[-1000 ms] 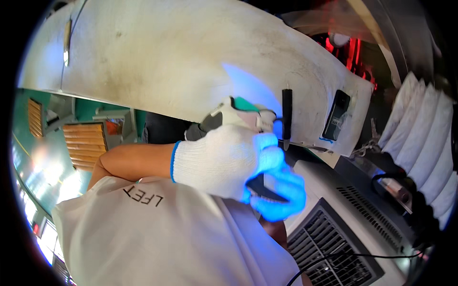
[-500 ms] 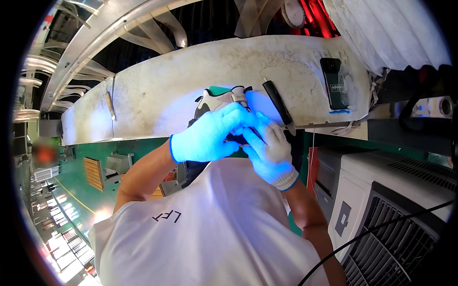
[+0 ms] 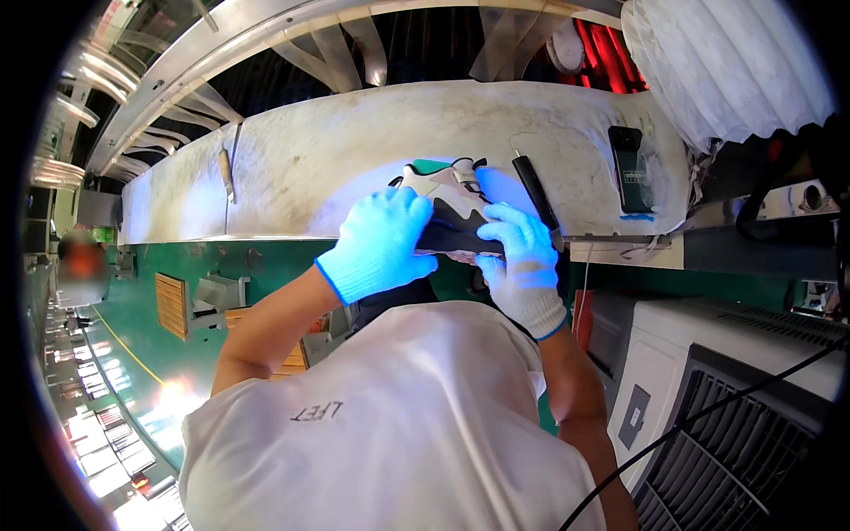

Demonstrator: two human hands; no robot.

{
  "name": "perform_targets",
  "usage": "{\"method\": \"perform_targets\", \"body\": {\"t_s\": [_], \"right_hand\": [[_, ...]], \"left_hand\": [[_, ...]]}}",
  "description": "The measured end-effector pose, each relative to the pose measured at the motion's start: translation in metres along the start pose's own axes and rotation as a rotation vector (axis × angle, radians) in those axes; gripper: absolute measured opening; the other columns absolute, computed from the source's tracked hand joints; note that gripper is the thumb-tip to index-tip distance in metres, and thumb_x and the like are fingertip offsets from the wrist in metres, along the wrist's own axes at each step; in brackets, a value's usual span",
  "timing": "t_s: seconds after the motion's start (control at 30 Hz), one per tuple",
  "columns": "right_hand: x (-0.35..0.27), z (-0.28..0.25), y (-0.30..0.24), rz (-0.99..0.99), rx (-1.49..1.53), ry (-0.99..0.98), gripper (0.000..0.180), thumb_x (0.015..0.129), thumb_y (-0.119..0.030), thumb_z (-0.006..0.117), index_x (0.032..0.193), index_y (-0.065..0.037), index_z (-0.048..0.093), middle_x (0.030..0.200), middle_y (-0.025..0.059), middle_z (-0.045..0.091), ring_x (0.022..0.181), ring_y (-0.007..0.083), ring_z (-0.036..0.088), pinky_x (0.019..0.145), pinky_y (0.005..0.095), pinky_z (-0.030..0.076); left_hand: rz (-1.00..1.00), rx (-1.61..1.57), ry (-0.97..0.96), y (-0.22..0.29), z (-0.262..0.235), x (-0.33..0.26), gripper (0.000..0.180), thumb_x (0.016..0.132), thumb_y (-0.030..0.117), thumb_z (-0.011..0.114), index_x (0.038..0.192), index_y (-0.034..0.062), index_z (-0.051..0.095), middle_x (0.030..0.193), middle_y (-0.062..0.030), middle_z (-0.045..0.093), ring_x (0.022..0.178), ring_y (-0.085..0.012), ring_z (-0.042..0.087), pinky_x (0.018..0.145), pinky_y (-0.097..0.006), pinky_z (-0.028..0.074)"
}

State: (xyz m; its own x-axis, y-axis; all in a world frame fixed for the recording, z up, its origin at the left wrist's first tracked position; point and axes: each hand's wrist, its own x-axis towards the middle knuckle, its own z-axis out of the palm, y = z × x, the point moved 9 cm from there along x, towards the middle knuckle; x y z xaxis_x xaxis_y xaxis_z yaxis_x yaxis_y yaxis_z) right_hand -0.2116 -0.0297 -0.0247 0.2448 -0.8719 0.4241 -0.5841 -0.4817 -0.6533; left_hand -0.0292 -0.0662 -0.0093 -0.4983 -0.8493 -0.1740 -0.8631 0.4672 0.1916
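Sneaker: we see the white, dark and green sneaker (image 3: 447,212) at the near edge of the desk (image 3: 328,133), between the two gloved hands, its dark sole turned partly toward us.
Left hand: we find the left hand (image 3: 379,241) grasping the sneaker's left end, fingers over it and thumb toward the lower side.
Right hand: we find the right hand (image 3: 522,265) grasping the right end, fingertips on the dark sole.
Blue light: we note it across both white gloves.
Desk, right: we see a black-handled tool (image 3: 533,186) near the right hand, and a smartphone (image 3: 629,173) beyond it.
Desk, left: we see a wooden-handled tool (image 3: 227,175), well apart.
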Motion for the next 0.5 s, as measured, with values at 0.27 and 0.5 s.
{"method": "perform_targets", "body": {"t_s": [0.27, 0.5], "right_hand": [[-0.005, 0.002, 0.012, -0.021, 0.087, 0.074, 0.041, 0.081, -0.016, 0.095, 0.113, -0.009, 0.070, 0.133, 0.0158, 0.075, 0.124, 0.0397, 0.072, 0.103, 0.0486, 0.059], [-0.004, 0.004, 0.007, -0.038, 0.062, 0.190, 0.044, 0.081, -0.022, 0.099, 0.108, -0.009, 0.067, 0.125, 0.0168, 0.075, 0.119, 0.0409, 0.075, 0.096, 0.0489, 0.060]], "left_hand": [[0.205, -0.067, 0.197, 0.010, 0.001, 0.025, 0.052, 0.072, 0.042, 0.097, 0.098, 0.0096, 0.066, 0.102, -0.0143, 0.067, 0.101, -0.0391, 0.068, 0.087, -0.051, 0.057], [0.069, -0.244, 0.070, -0.004, 0.003, 0.041, 0.060, 0.069, 0.047, 0.100, 0.100, 0.0094, 0.064, 0.105, -0.0144, 0.067, 0.104, -0.0399, 0.065, 0.082, -0.052, 0.058]]}}
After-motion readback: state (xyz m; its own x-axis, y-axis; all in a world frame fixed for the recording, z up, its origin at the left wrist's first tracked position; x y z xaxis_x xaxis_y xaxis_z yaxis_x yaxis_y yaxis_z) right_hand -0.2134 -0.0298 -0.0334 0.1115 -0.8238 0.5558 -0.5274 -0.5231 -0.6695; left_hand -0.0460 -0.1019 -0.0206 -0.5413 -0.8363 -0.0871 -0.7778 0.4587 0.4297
